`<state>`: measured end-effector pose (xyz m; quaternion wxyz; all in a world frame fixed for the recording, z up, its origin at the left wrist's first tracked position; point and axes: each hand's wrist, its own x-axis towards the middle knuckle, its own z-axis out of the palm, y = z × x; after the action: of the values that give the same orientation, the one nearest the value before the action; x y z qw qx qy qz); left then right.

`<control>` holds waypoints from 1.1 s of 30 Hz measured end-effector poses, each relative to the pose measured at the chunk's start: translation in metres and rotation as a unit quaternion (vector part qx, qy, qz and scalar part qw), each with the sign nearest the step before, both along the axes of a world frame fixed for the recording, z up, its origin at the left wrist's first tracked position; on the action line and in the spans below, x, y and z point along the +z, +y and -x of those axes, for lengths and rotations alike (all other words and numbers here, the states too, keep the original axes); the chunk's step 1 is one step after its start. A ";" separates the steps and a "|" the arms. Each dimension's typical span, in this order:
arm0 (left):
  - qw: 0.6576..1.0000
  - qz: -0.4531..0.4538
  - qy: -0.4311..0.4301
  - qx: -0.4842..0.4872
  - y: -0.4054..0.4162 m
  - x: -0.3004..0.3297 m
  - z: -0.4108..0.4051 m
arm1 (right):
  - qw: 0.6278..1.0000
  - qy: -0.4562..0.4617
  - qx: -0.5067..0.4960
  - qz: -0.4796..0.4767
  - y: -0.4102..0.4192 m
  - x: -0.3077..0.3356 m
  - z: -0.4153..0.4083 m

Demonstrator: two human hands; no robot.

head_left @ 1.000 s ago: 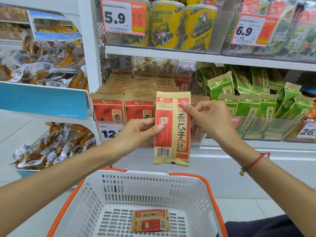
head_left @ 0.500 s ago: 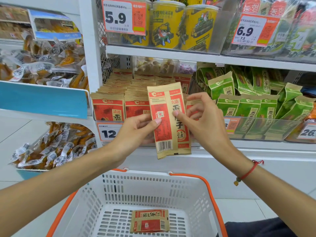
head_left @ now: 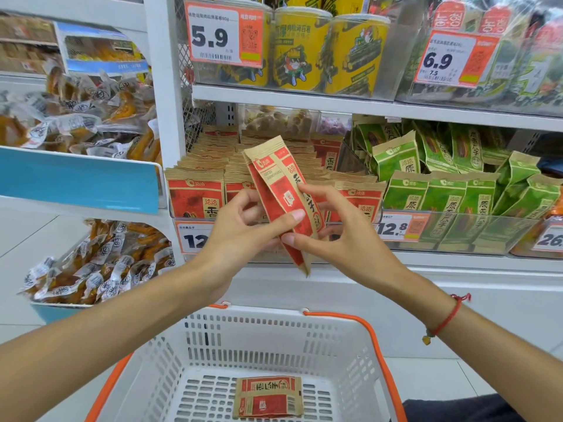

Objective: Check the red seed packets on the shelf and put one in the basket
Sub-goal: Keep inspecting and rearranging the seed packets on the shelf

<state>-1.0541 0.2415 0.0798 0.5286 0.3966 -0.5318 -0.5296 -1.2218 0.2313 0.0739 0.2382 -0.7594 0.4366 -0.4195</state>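
Observation:
A red and tan seed packet (head_left: pixel 275 181) is held up in front of the shelf, tilted with its top to the left and nearly edge-on. My left hand (head_left: pixel 243 236) grips its lower half, thumb across the front. My right hand (head_left: pixel 338 233) pinches the same packet from the right with thumb and fingertips. Behind it, rows of red seed packets (head_left: pixel 196 194) stand on the shelf. A white basket with orange handles (head_left: pixel 341 348) sits below, and one red packet (head_left: pixel 268 397) lies flat on its floor.
Green seed packets (head_left: pixel 444 199) fill the tray to the right. Yellow canisters (head_left: pixel 300 50) stand on the shelf above. Bins of clear-wrapped snacks (head_left: pixel 91 266) are on the left. Price tags (head_left: pixel 402 228) line the shelf edge. White tiled floor surrounds the basket.
The held packet has turned from facing me to tilted and nearly edge-on. My right hand moved down from its top corner to its middle. My left hand closed further round it.

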 end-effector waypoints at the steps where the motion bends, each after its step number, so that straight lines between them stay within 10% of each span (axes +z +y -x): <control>1: 1.000 0.002 0.000 -0.005 0.000 0.000 0.000 | 0.999 -0.020 0.015 -0.024 0.000 0.003 0.002; 8: 0.995 0.058 -0.082 -0.001 -0.012 0.009 -0.007 | 0.902 -0.238 0.209 -0.294 -0.008 0.034 0.033; 18: 0.993 0.056 -0.107 -0.013 -0.017 0.010 -0.015 | 0.786 -0.312 0.306 -0.438 -0.004 0.030 0.039; 24: 0.994 0.081 -0.075 0.026 -0.017 0.017 -0.016 | 0.882 -0.160 0.200 -0.395 -0.003 0.043 0.040; 28: 0.983 0.157 -0.083 0.053 -0.027 0.036 -0.006 | 0.971 -0.027 0.091 -0.221 -0.003 0.061 0.045; 33: 0.947 0.292 -0.107 0.076 -0.043 0.071 0.022 | 0.997 -0.041 -0.042 0.047 -0.017 0.084 0.058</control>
<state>-1.0763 0.1981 0.1510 0.5999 0.3190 -0.6848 -0.2635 -1.2800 0.2139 0.1577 0.2018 -0.7332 0.4373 -0.4800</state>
